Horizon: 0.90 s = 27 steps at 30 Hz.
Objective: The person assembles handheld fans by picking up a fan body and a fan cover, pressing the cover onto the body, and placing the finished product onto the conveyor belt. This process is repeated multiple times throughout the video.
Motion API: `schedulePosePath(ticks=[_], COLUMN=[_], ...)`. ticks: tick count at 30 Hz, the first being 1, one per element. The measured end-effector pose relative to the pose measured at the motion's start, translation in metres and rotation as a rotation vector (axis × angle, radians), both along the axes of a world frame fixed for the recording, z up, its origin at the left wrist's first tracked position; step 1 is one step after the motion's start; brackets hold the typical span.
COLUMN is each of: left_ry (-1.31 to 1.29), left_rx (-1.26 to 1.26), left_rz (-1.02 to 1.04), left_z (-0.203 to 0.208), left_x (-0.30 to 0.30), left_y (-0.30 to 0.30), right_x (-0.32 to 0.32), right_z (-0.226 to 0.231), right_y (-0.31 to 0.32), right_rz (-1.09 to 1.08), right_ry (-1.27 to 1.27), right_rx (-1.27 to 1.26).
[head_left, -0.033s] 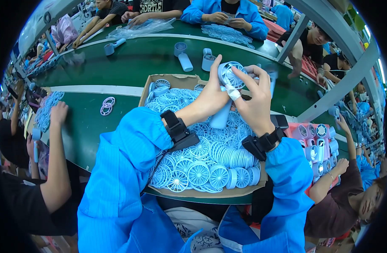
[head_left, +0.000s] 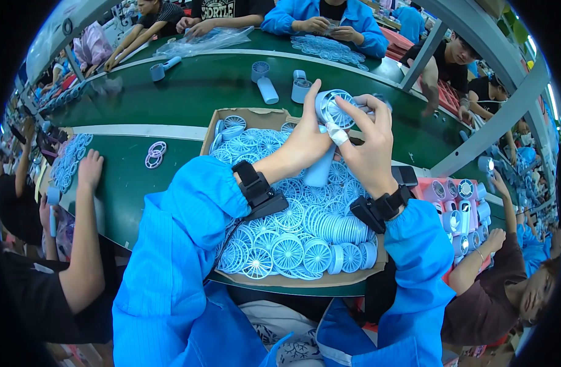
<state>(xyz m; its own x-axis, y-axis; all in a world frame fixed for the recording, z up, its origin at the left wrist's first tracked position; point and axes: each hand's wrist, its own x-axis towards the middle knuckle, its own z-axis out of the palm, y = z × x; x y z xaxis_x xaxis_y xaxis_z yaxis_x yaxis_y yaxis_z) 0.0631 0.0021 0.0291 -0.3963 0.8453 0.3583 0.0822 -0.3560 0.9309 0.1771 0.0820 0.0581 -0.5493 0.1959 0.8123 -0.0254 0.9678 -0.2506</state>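
Note:
Above a cardboard box (head_left: 211,136) I hold a light blue handheld fan (head_left: 319,171), its round head up and its handle pointing down toward me. My left hand (head_left: 303,142) is wrapped around the fan from the left, thumb side along the head. My right hand (head_left: 371,137) grips the head from the right, its fingers on the round front, and white tape covers one fingertip. Below my hands the box is full of light blue spoked fan grilles (head_left: 287,251), some lying loose and some stacked in a row on edge.
Several blue fans, one of them a fan (head_left: 267,85), lie on the green conveyor belt (head_left: 207,79). Two pink rings (head_left: 155,154) rest on the table to the left, near a co-worker's hand. A pink tray (head_left: 446,208) of fans stands at right, beside another person. A grey metal frame (head_left: 494,131) slants across the right.
My hands and the fan stay nearly still. At left, a co-worker's hand has shifted slightly right and down. A blue fan beyond my right hand has gone from beside it on the belt.

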Motion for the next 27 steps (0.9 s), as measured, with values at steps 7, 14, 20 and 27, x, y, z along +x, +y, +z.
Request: schedulePosePath(ticks=[7, 14, 20, 27], left_ry=[0.105, 0.164, 0.189, 0.158], left_rx=[0.001, -0.006, 0.016, -0.016], left_rz=[0.055, 0.091, 0.100, 0.090], left_z=[0.003, 0.000, -0.003, 0.002], left_x=[0.001, 0.000, 0.001, 0.002], left_y=[-0.002, -0.001, -0.003, -0.004], right_x=[0.000, -0.003, -0.001, -0.002], right_z=[0.000, -0.002, -0.002, 0.000], right_y=[-0.003, -0.003, -0.004, -0.001], right_rz=[-0.018, -0.002, -0.002, 0.006], right_ry=[0.003, 0.019, 0.009, 0.024], right_rx=[-0.013, -0.041, -0.061, -0.023])
